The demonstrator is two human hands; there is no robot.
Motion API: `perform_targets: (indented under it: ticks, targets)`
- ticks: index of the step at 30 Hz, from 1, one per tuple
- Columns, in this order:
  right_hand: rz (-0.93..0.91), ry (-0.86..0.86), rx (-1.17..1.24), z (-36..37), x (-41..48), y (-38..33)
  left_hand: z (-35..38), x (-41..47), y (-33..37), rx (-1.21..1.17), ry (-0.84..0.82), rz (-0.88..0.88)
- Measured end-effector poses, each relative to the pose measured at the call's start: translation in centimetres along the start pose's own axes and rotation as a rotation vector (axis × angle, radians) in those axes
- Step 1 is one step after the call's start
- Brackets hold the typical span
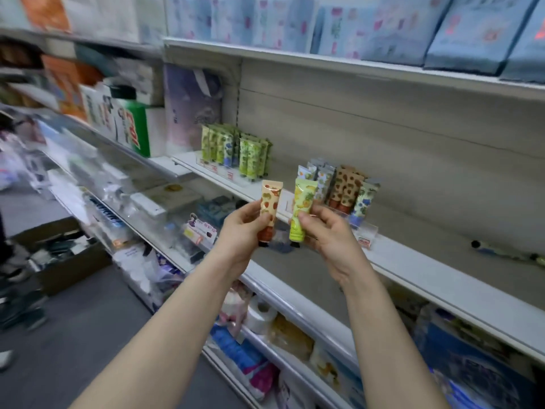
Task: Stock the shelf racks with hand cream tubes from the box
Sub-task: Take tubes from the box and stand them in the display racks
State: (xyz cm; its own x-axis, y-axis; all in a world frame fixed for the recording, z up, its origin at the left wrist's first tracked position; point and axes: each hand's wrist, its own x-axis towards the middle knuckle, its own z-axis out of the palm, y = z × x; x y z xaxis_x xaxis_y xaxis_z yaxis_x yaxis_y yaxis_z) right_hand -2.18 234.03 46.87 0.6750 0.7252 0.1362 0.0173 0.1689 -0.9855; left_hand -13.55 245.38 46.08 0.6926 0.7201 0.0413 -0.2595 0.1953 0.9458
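Observation:
My left hand (240,231) holds an orange strawberry-print hand cream tube (269,208) upright, cap down. In my right hand (330,236) is a yellow-green pineapple-print tube (302,209), also cap down. Both tubes hover in front of the white shelf (413,261). Just behind my right hand a clear rack (365,230) carries several tubes in brown, blue and floral prints (345,187). Farther left on the same shelf a second rack holds several green tubes (236,149). A cardboard box (63,255) with dark items sits on the floor at the left.
A loose tube (501,250) lies on the shelf at the far right. Blue packets (442,31) line the shelf above. Lower shelves carry tissue rolls (261,315) and packaged goods. A person's legs and shoe (6,358) are at the far left on the grey floor.

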Motion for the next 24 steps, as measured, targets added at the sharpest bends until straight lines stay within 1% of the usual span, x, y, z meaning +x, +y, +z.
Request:
perform_targets:
  ticks: [4,12,20,24]
  targets:
    - [-0.004,-0.03,-0.022,3.9,2.1,0.9,-4.1,1.5,0.7,0.019,0.055,-0.007]
    - [0.024,-0.086,-0.029,10.4,8.1,2.7,-10.7,5.9,2.2,-0.039,0.155,-0.021]
    - [0.008,-0.096,-0.022,15.3,16.5,3.1,-15.6,13.9,4.9,-0.073,0.174,-0.007]
    - [-0.014,-0.089,-0.042,16.9,20.6,3.3,-17.3,17.4,5.8,-0.056,0.155,0.02]
